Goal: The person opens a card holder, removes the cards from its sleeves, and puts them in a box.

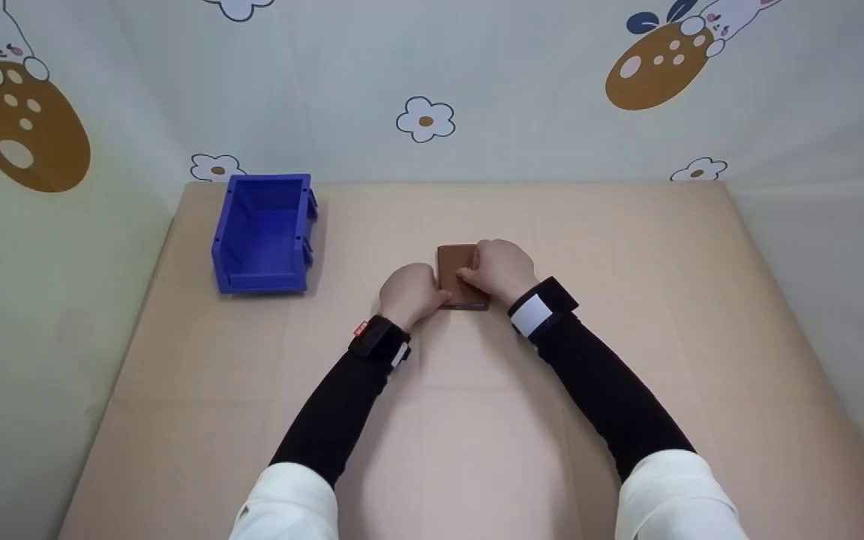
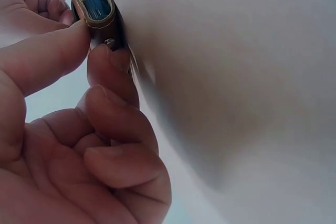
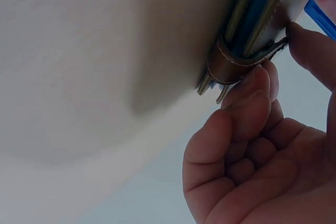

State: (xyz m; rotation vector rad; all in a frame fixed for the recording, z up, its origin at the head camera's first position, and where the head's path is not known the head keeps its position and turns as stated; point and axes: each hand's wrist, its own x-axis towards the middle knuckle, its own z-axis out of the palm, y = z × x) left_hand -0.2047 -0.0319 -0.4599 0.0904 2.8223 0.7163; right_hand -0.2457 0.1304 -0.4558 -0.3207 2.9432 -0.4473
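Observation:
A small brown leather card wallet (image 1: 456,268) lies near the middle of the table between both hands. Blue sleeves or cards show inside its folded edge in the wrist views. My left hand (image 1: 408,292) pinches the wallet's left side between thumb and index finger, its other fingers curled below. From the right, my right hand (image 1: 505,270) pinches a short leather strap (image 3: 227,65) that wraps over the wallet's open side. The thumb is at the strap's end and the fingertips are under it. A small metal snap (image 2: 109,41) shows beside the left index fingertip.
A blue plastic bin (image 1: 263,232) stands at the table's back left, its low front side facing me. The beige-covered table (image 1: 627,337) meets a patterned cloth wall (image 1: 522,127) at the back, with cloth along both sides.

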